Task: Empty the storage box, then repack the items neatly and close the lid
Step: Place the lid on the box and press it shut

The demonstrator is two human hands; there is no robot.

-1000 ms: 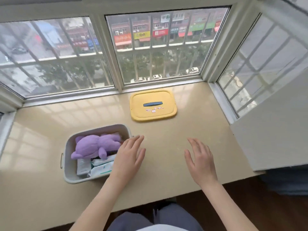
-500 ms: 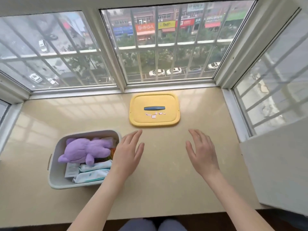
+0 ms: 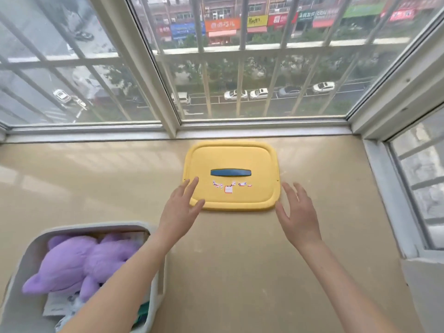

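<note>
At lower left, the grey storage box (image 3: 153, 239) stands open on the beige sill (image 3: 96, 179), packed with a purple plush toy (image 3: 79, 263) lying over flat white packets (image 3: 57, 306); the contents look soft and light, apt to compress under a grasp and unlikely to slip. The left hand (image 3: 179, 212) reaches forward, fingers spread and empty, its fingertips (image 3: 195, 180) over the near-left corner of the yellow lid (image 3: 259, 164); whether they touch it cannot be told. The lid lies flat, top side up, well apart from the box and near the window frame (image 3: 240, 131). It appears to be thin rigid plastic, light and smooth, best taken by opposite edges with both hands, or by the dark blue handle (image 3: 230, 172) at its centre. Small sticker remnants (image 3: 228, 188) lie just below that handle. The right hand (image 3: 300, 215) hovers just beside the lid's near-right corner, likewise splayed and holding nothing.
</note>
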